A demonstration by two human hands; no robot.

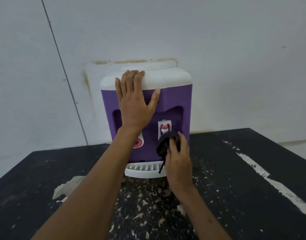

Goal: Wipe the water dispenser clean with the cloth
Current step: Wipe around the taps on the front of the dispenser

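A purple water dispenser [173, 99] with a white top stands on a black table against the wall. My left hand [134, 101] lies flat on its upper front, fingers straight and reaching onto the white top. My right hand [178, 160] grips a dark cloth [166, 142] and holds it against the lower front, just under the right tap [164, 127]. A strand of the cloth hangs over the white drip tray [141, 170]. My left forearm hides most of the left tap [138, 142].
The black table [235, 187] is worn, with pale scraped patches and a long white streak on the right. A stained white wall [218, 40] stands right behind the dispenser. A thin dark line runs down the wall at the left.
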